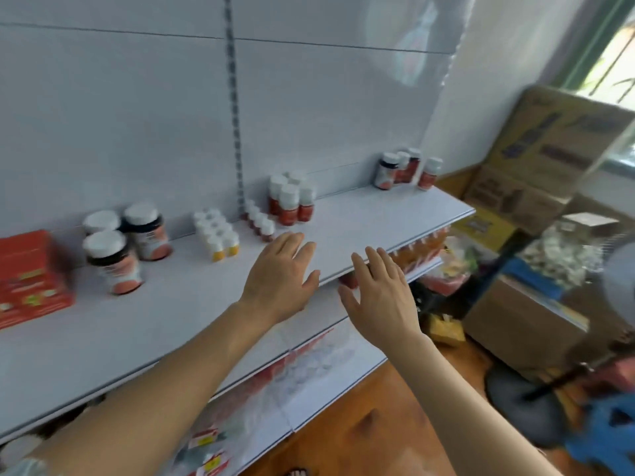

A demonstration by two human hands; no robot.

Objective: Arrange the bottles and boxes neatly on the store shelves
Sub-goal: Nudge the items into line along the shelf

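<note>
My left hand (280, 276) hovers flat and open over the white shelf (371, 214), near its front edge. My right hand (378, 293) is open too, just past the shelf's front edge, holding nothing. On the shelf stand a red box (31, 276) at the far left, three dark jars with white lids (117, 259), a block of small white-capped yellow bottles (218, 235), a row of small red bottles (261, 223), a group of taller red bottles (290, 201), and more bottles (407, 168) at the far right. The picture is blurred.
Lower shelves hold orange bottles (422, 249) and red-and-white boxes (271, 379). Cardboard cartons (546, 149) are stacked at the right, with another carton (515, 317) and a fan (622, 280) on the wooden floor.
</note>
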